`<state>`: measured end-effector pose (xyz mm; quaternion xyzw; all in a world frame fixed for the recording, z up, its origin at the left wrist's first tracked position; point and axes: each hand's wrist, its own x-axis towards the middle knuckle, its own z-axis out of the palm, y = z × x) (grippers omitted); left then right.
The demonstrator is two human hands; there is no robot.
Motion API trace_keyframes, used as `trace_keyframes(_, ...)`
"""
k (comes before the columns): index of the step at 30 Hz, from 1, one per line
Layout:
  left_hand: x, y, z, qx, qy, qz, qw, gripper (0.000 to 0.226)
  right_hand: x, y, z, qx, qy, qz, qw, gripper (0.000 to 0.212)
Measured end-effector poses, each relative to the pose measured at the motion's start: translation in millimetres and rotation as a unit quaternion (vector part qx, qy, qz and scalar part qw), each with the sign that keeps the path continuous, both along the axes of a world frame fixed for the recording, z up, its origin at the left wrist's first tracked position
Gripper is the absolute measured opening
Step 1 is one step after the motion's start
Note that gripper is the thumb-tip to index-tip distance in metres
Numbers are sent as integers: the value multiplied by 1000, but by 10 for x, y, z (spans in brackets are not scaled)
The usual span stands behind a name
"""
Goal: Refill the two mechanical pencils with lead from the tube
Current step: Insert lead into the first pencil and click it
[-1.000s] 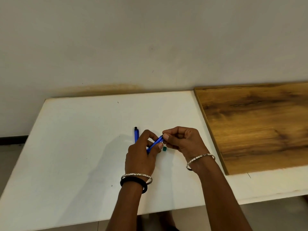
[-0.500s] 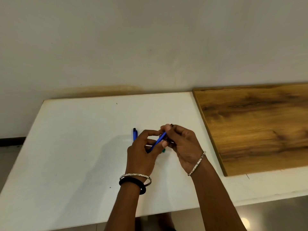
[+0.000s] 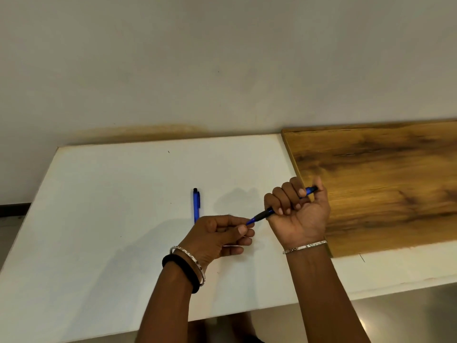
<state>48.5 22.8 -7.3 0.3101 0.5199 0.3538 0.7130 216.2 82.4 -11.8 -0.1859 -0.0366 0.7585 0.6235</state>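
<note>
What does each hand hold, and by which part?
The right hand grips the blue plastic mechanical pencil round its barrel. The left hand closes at the tip; whether it pinches that or a lead cannot be told.

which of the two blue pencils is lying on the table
The lying pencil beyond the left hand; the held pencil is gripped in the right hand.

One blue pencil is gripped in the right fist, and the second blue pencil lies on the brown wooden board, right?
Not quite. The head view shows the second blue pencil lying on the white table, not on the wooden board. The right hand does grip the other pencil.
</note>
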Motion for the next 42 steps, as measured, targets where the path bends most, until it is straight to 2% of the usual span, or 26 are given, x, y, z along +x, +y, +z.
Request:
trace_keyframes(4,-14,-13,50,2,-24,3,1000,32,26,4,9,-11,19,-16,1000,46)
trace_keyframes(11,-20,-21,86,17,-29,-11,999,30,10,17,46,0,37,-28,999,35)
trace_keyframes(16,-35,-23,105,20,-37,-12,999,35,16,12,29,-4,46,-35,998,47)
trace_keyframes(22,-37,-20,105,24,-39,-15,999,35,17,25,95,9,26,-34,999,32)
trace_keyframes(27,-40,-23,104,26,-34,-23,999,34,2,23,79,16,32,-34,999,46)
trace_keyframes(33,-33,-16,108,30,-36,-24,999,37,9,35,116,13,21,-39,999,30)
trace_keyframes(37,-36,-17,105,32,-34,-27,999,37,-6,24,110,15,25,-39,999,40)
trace_keyframes(42,-44,-18,107,32,-38,-28,998,36,1,35,136,18,26,-38,999,41)
